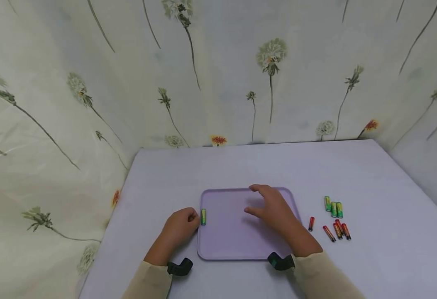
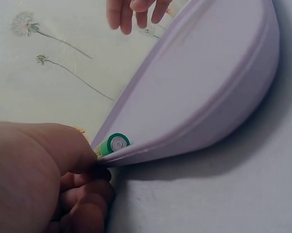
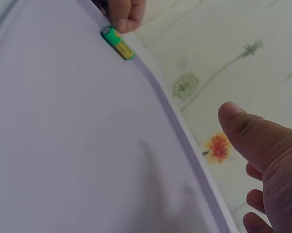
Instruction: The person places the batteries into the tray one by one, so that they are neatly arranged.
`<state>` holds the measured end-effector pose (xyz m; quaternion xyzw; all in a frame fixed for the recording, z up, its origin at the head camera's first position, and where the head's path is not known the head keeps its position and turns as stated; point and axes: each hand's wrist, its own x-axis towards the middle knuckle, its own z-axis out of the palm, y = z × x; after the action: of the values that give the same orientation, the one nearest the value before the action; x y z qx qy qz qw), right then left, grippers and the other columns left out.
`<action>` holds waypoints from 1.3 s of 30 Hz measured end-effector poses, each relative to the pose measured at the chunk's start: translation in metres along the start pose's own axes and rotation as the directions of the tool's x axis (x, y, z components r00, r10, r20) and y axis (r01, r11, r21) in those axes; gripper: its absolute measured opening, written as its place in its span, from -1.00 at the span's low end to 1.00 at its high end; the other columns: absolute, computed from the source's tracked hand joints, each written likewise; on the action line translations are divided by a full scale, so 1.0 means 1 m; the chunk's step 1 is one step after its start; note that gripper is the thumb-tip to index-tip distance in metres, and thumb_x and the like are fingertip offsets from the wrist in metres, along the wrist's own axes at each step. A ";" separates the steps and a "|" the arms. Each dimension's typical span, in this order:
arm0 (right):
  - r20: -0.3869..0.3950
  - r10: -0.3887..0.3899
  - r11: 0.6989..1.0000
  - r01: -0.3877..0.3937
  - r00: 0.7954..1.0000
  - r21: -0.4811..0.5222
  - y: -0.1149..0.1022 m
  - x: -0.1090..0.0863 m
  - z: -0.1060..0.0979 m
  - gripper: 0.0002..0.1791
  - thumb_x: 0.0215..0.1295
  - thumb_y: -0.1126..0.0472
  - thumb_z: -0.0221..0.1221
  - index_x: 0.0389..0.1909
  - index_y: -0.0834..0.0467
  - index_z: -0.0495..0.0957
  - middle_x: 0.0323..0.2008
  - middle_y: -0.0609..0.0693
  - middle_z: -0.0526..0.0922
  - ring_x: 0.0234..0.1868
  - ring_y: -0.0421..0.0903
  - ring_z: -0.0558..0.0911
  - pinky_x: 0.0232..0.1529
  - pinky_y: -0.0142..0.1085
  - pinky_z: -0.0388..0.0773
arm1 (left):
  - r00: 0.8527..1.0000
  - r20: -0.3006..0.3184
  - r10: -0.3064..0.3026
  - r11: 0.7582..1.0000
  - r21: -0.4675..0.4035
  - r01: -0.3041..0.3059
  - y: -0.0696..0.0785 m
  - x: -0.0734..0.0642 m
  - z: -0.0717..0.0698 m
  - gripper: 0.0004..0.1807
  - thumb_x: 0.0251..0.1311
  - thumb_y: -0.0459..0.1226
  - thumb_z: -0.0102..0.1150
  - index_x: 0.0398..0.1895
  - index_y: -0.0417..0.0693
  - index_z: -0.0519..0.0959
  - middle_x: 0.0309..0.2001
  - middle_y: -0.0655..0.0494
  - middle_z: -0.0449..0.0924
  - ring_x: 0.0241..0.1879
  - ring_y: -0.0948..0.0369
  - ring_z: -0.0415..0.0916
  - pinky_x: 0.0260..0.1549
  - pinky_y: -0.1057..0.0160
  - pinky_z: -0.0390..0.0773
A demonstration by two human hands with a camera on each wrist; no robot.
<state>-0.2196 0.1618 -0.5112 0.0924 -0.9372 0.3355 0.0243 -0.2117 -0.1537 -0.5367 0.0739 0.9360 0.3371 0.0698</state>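
Pinched by the left hand point(image 1: 181, 226) is the rim of a lilac tray point(image 1: 229, 234), a green-and-yellow battery point(image 1: 203, 217) laid just inside it, while the right hand point(image 1: 274, 208) (thumb and fingers spread) is held over the tray, red-and-black batteries point(image 1: 337, 231) and three green batteries point(image 1: 333, 209) being grouped at right.

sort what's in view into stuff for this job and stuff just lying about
Likely part of the job:
purple tray
green battery in it
left hand
right hand

Lying untouched, perhaps for the job too:
three green batteries
five red batteries
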 end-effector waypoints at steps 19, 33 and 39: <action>-0.118 0.108 0.994 -0.110 0.987 -0.011 0.062 -0.018 -0.063 -0.17 0.29 -0.08 0.43 0.49 0.14 0.36 0.44 0.25 0.42 0.42 0.35 0.37 0.29 0.31 0.38 | 1.000 0.004 -0.010 1.000 -0.016 0.010 -0.002 0.001 -0.003 -0.84 0.42 -0.17 0.17 -0.38 0.10 0.57 -0.47 0.21 0.51 -0.42 0.21 0.43 -0.40 0.20 0.40; -0.132 0.241 0.969 -0.245 0.961 -0.015 0.104 -0.044 -0.099 -0.01 0.30 -0.36 0.30 0.56 0.14 0.26 0.49 0.35 0.31 0.37 0.47 0.34 0.16 0.41 0.41 | 1.000 0.010 -0.016 1.000 0.012 0.016 -0.003 0.005 -0.001 -0.86 0.41 -0.16 0.17 -0.36 0.11 0.59 -0.45 0.22 0.52 -0.39 0.22 0.44 -0.37 0.20 0.42; -0.144 0.280 0.956 -0.289 0.949 -0.052 0.115 -0.053 -0.105 0.01 0.31 -0.39 0.27 0.57 0.16 0.24 0.52 0.39 0.25 0.48 0.54 0.14 0.21 0.51 0.27 | 1.000 0.013 -0.015 1.000 -0.001 0.015 -0.004 0.004 0.000 -0.86 0.42 -0.17 0.17 -0.36 0.11 0.58 -0.45 0.22 0.52 -0.40 0.22 0.44 -0.38 0.20 0.41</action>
<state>-0.1915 0.3242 -0.5073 -0.0675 -0.9484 0.3069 0.0424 -0.2163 -0.1552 -0.5397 0.0689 0.9358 0.3368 0.0784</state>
